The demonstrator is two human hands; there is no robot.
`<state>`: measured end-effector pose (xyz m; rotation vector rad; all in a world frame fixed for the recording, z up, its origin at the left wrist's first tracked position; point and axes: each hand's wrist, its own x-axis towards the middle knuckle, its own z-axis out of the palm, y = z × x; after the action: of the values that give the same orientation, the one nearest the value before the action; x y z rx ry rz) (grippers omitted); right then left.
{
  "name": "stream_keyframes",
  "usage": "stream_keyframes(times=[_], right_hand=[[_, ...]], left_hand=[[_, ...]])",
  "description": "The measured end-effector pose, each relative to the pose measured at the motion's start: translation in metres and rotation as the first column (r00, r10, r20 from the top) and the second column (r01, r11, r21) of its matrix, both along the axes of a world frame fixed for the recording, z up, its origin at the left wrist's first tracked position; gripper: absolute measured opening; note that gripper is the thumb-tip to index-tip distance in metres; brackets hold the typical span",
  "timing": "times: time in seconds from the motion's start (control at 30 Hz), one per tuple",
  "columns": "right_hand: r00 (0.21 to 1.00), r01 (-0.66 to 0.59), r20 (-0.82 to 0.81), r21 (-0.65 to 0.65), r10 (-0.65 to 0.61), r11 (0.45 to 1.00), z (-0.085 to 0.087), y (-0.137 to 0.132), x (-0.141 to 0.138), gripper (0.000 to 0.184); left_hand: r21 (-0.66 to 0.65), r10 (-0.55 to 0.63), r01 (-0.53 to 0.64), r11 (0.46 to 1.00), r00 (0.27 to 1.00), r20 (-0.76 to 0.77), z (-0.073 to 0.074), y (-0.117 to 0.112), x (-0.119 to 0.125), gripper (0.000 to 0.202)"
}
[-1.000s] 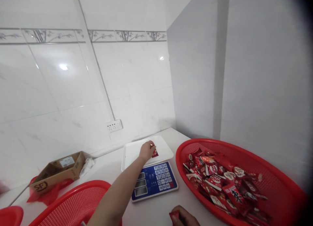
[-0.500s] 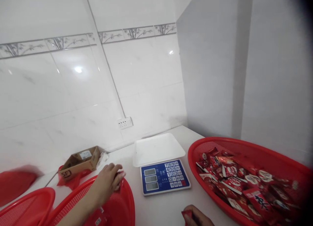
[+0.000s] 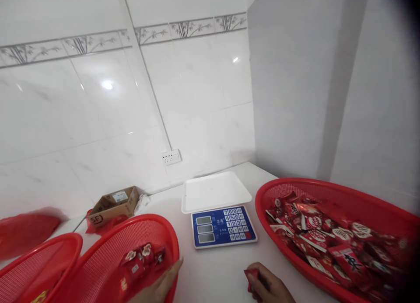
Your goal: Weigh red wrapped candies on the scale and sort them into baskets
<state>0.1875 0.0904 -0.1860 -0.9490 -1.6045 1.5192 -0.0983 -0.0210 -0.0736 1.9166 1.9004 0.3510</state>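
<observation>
My right hand point(image 3: 267, 283) is closed on a small red wrapped snack packet point(image 3: 251, 276), low over the table in front of the scale. At the rim of the middle red basket point(image 3: 98, 250), my left hand point(image 3: 160, 285) shows with its fingers stretched to the right and nothing visible in it. Its lower part runs out of the picture. Several red snack packets point(image 3: 139, 266) lie in that basket, just beyond the hand. A large red basket point(image 3: 328, 185) on the right holds a heap of similar red packets point(image 3: 315, 237).
A blue-panelled digital scale point(image 3: 225, 226) with a white tray point(image 3: 215, 191) stands between the baskets. Another red basket point(image 3: 39, 259) is at the left, near a red bag point(image 3: 26, 231). A small cardboard box point(image 3: 113, 207) sits by the tiled wall, below a socket point(image 3: 171, 156).
My left hand has dropped from above the middle basket to its near right rim; the red item at its fingers no longer shows there. My right hand keeps the packet. The view shifted slightly.
</observation>
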Motion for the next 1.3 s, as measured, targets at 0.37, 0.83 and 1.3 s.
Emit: stream_keyframes(times=[0.37, 0.83, 1.3], right_hand=[[1.000, 0.013, -0.015, 0.039, -0.012, 0.999, 0.004, -0.001, 0.002, 0.042], [0.991, -0.129, -0.010, 0.210, 0.134, 0.969, 0.023, -0.015, 0.002, 0.020], [0.998, 0.007, 0.065, 0.135, -0.016, 0.991, 0.012, -0.011, -0.001, 0.034]], left_hand=[[0.155, 0.147, -0.095, 0.983, 0.918, -0.368, -0.002, -0.008, 0.002, 0.067], [0.149, -0.017, -0.086, 0.985, 0.813, 0.581, -0.053, 0.048, 0.150, 0.029], [-0.071, 0.133, -0.132, 0.989, 0.554, 0.822, -0.067, 0.086, 0.145, 0.010]])
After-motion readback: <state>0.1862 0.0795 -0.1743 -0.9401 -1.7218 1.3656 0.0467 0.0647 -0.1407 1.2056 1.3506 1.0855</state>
